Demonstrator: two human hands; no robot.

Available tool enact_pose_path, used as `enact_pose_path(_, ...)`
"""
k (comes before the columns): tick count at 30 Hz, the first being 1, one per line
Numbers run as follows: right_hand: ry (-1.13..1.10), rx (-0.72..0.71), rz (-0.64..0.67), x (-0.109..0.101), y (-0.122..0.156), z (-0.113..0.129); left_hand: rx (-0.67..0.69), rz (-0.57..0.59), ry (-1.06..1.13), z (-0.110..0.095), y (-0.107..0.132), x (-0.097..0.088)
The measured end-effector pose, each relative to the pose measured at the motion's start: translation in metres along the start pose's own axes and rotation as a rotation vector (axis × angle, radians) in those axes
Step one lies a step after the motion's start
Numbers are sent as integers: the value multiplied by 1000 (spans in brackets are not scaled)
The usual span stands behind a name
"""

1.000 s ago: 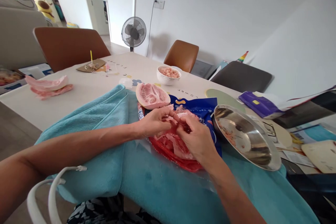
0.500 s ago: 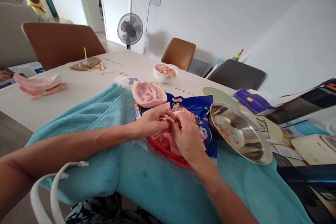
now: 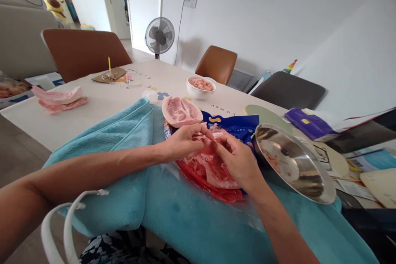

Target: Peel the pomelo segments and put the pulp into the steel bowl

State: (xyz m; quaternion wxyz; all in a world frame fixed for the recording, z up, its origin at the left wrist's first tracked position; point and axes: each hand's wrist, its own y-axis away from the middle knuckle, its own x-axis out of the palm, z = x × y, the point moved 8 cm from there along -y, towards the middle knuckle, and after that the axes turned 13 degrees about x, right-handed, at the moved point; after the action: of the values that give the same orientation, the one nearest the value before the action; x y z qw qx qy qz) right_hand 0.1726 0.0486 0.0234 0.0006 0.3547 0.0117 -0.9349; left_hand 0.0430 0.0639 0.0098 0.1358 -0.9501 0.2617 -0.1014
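Observation:
My left hand (image 3: 182, 142) and my right hand (image 3: 236, 159) meet over a pile of pink pomelo peel and pith (image 3: 210, 167). Both pinch a pink pomelo piece (image 3: 208, 137) between their fingertips, fingers closed on it. The pile lies on a red and blue plastic bag (image 3: 235, 126) spread over a teal towel (image 3: 123, 152). A pomelo half (image 3: 180, 111), cut face up, rests just beyond my left hand. A steel bowl (image 3: 293, 163) tilts at my right, holding a few pink bits.
A white bowl (image 3: 200, 86) of peeled pomelo flesh stands farther back on the white table (image 3: 93, 107). Pomelo rind (image 3: 58, 97) lies at the far left. Purple packet (image 3: 311, 126), papers and boards crowd the right. Chairs and a fan (image 3: 159, 35) stand behind.
My hands stay together on the pomelo piece; the right hand has shifted slightly right and its fingers have reworked their grip. The camera view has swung a little.

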Motion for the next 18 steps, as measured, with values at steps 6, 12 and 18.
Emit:
enact_pose_path(6, 95, -73, -176, 1, 3, 10, 39, 21, -6, -2, 0, 2)
enact_pose_path(12, -28, -56, -129, -5, 1, 7, -67, -36, -35, 0, -2, -6)
enact_pose_path(18, -509, 222, 72, -6, 6, -11, -116, -138, 39, 1, -2, -13)
